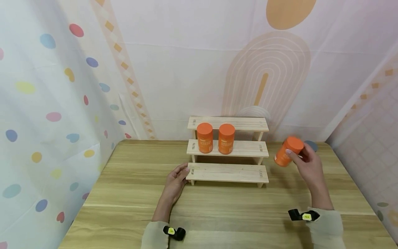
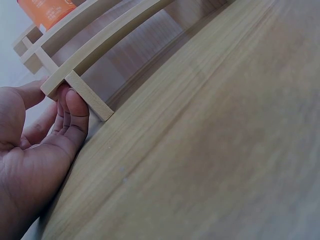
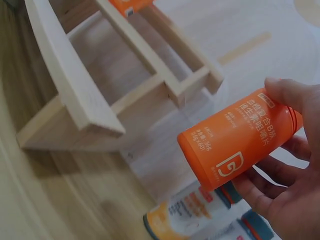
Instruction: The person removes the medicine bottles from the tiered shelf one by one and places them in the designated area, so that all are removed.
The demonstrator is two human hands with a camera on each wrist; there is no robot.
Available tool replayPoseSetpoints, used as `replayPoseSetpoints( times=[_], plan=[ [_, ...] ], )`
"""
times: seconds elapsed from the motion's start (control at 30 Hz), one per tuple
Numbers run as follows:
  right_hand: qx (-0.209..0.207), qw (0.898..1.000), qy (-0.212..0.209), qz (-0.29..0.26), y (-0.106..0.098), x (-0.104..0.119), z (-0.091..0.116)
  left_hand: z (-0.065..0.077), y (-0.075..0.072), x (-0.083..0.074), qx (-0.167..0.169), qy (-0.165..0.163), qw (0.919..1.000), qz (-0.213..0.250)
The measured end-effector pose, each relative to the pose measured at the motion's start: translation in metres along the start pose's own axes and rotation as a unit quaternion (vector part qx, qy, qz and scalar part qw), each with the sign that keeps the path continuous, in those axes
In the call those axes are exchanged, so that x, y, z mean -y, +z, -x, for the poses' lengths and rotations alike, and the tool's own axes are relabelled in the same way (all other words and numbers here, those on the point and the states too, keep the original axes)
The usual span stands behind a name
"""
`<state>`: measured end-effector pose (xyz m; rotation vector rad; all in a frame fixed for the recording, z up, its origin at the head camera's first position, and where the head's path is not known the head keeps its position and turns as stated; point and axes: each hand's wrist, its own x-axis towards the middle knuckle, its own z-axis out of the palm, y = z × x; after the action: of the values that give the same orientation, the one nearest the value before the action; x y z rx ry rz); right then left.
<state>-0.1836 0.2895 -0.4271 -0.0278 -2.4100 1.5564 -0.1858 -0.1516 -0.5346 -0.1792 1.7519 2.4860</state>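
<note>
A three-step wooden display shelf [image 1: 227,172] stands on the table towards the back wall. My left hand [image 1: 176,181] grips the left end of its lowest step; in the left wrist view the thumb is at the board's edge and the curled fingers [image 2: 75,115] are by the leg. To the right of the shelf, my right hand [image 1: 309,166] holds an orange supplement bottle [image 1: 283,156] with an orange lid. The bottle is tilted, its printed label [image 3: 240,135] showing in the right wrist view. Two matching bottles, a left one [image 1: 205,138] and a right one [image 1: 226,139], stand upright on the middle step.
Beyond the right hand are two more bottles with dark teal lids, one with a white and yellow label [image 3: 185,212], the other partly hidden [image 3: 240,231]. A patterned cloth [image 1: 174,69] hangs behind the wood-grain table [image 1: 124,200].
</note>
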Motion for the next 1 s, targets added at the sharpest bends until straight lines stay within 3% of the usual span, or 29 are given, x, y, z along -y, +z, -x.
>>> replayPoseSetpoints(
  times=[0.27,0.67,1.0],
  plan=[
    [0.028,0.998,0.039,0.043,-0.008,-0.018,-0.004,-0.001,0.000,0.001,0.003,0.011,0.9999,-0.010],
    [0.060,0.996,0.027,0.058,-0.018,-0.035,-0.002,-0.002,0.000,0.002,-0.005,0.000,1.0000,-0.003],
    [0.079,0.994,0.042,0.066,-0.027,-0.047,0.001,-0.002,0.000,0.001,-0.006,-0.003,1.0000,-0.004]
  ],
)
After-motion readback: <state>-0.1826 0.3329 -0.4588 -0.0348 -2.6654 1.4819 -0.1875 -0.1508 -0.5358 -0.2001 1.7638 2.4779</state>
